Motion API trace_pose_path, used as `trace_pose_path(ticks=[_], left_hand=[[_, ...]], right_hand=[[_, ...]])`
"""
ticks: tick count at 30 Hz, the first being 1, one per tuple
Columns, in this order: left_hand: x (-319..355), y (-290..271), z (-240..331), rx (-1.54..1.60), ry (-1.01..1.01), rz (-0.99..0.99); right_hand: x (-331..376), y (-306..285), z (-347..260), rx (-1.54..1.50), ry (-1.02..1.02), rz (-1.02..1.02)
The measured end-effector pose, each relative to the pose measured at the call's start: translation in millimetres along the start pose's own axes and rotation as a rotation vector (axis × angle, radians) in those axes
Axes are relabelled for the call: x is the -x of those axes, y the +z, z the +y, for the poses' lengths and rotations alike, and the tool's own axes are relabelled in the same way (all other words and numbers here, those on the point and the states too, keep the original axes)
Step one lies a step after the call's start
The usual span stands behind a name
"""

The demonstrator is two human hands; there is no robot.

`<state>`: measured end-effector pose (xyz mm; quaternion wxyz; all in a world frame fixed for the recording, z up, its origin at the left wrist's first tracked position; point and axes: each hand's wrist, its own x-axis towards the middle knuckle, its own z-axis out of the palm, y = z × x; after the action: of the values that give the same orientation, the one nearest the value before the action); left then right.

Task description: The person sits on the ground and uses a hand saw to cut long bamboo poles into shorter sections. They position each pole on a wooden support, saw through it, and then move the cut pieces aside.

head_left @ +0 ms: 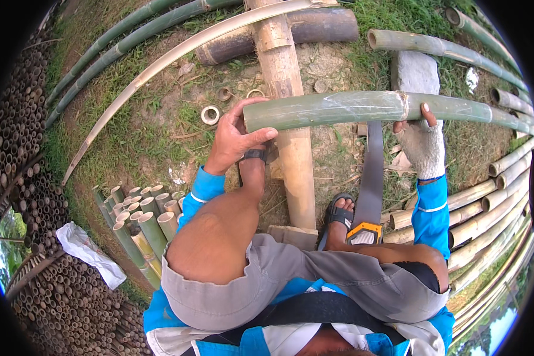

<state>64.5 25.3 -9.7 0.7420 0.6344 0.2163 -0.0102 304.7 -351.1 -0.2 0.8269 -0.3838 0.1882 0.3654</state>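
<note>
A green bamboo pole (332, 111) lies crosswise before me, resting over a pale, stripped log (291, 154). My left hand (238, 136), bare, is closed round the pole's cut left end, with the thumb at the near edge. Farther right, my right hand (422, 142) wears a whitish knit glove with bare fingertips. It holds the pole from the near side, close to a node, one finger on top. Beneath the pole, a handsaw (372, 178) with a dark blade and a yellow-and-black handle stands near my right foot, its far end hidden by the pole.
A grey stone block (415, 74) sits beyond the pole. A cut bamboo ring (210, 115) lies on the grass. Upright bamboo pieces (142, 219) stand beside my left knee, near a white sack (92, 255). Long bamboo poles (492, 199) lie at right; a split strip (154, 71) arches across the far left.
</note>
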Motion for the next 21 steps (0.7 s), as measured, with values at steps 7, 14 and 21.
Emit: trace_pose_path(ticks=[7,14,21], left_hand=[[49.6,-41.6,-29.2,0.351,0.059,0.498],[64.9,-167.8,-72.5,0.535,-0.011,1.112],[117.1,-231.0,-104.4,0.523,0.128,1.247]], right_hand=[[-12.1,-35.3,-59.6,-0.237,-0.198,0.16],[-47.8,-131.8,-134.9,-0.144,-0.156,0.194],[-22.6,9.6,25.0,-0.003,0.141,0.1]])
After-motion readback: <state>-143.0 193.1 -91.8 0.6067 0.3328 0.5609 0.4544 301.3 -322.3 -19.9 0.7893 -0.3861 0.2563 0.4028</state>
